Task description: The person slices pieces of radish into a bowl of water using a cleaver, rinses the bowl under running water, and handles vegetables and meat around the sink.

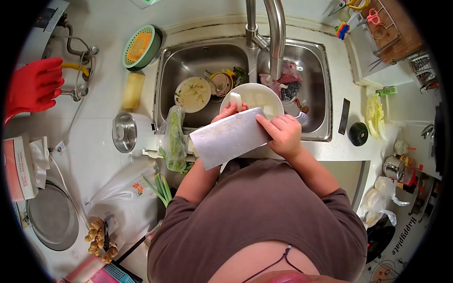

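My right hand (286, 134) grips a wide cleaver (226, 144), index finger stretched along the blade; the hand covers the handle. The blade lies slanted in front of the white bowl (226, 99). My left hand (225, 111) pinches a pale white vegetable piece (236, 100) over the bowl's left side, just beyond the blade's upper edge. Part of this hand is hidden behind the cleaver. Several white chunks (267, 109) sit inside the bowl, which stands at the near side of the double sink (203, 52).
A bowl of pale scraps (193, 93) sits in the left basin; raw meat (288, 73) lies in the right one, under the faucet (277, 37). Bagged greens (175, 141) and a metal pot (125, 132) are at left. A dark green squash (358, 134) rests at right.
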Available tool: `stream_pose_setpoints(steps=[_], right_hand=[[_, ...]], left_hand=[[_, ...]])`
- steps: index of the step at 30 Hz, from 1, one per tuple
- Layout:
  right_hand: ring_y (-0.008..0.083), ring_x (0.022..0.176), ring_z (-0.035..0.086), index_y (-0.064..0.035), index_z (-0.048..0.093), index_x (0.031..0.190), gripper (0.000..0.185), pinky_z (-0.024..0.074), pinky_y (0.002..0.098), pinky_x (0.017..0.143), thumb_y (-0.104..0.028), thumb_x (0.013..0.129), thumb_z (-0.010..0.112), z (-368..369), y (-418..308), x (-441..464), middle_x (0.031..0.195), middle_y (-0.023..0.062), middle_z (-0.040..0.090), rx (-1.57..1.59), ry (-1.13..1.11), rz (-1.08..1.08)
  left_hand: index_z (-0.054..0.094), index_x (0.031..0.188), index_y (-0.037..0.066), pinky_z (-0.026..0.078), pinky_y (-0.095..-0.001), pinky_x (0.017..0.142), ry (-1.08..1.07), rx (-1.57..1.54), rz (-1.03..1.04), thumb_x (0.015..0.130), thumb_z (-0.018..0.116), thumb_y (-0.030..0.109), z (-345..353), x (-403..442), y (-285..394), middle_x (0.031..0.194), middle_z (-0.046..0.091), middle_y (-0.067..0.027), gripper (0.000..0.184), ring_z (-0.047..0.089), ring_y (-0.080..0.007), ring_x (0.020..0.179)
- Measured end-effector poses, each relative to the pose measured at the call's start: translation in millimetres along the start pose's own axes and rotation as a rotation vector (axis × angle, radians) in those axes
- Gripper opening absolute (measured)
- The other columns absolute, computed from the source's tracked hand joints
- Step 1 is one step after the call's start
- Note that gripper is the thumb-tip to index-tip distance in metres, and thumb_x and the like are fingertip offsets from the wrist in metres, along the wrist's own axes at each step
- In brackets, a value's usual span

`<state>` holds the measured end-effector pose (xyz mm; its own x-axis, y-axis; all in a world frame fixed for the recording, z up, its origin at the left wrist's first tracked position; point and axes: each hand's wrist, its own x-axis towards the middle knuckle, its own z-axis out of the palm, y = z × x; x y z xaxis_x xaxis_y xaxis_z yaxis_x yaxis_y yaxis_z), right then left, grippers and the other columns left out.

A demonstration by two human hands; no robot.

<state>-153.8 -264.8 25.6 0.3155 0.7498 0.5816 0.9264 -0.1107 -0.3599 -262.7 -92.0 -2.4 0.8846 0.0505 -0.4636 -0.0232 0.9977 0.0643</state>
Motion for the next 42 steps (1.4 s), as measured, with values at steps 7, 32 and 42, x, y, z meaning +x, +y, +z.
stream_pose_setpoints(steps=[7,32,42], right_hand=[[0.0209,0.057,0.055,-0.0098,0.071,0.103,0.044,0.0406,0.0351,0.053,-0.01,0.061,0.062,8,-7,3,0.062,0.0009,0.05,0.012,-0.001,-0.034],[0.0224,0.058,0.056,-0.01,0.07,0.108,0.047,0.0423,0.0361,0.055,-0.01,0.061,0.061,11,18,13,0.063,0.0025,0.053,-0.082,0.027,0.021],[0.0214,0.059,0.057,-0.0109,0.07,0.106,0.043,0.0425,0.0353,0.054,-0.011,0.064,0.061,12,7,24,0.064,0.0016,0.053,-0.009,-0.073,-0.097]], left_hand=[[0.062,0.108,0.009,0.058,-0.0348,0.076,-0.118,0.007,-0.02,0.101,0.048,0.037,12,-16,-6,0.096,0.068,-0.0043,0.033,0.068,-0.0183,0.085],[0.049,0.134,0.01,0.045,-0.0413,0.103,-0.304,0.026,0.32,0.098,0.049,0.034,-20,-16,-14,0.132,0.056,-0.0089,0.043,0.054,-0.0252,0.12],[0.033,0.145,0.007,0.034,-0.0473,0.112,-0.474,0.271,0.335,0.099,0.044,0.035,-48,-16,-9,0.146,0.04,-0.0154,0.055,0.042,-0.0323,0.133]])
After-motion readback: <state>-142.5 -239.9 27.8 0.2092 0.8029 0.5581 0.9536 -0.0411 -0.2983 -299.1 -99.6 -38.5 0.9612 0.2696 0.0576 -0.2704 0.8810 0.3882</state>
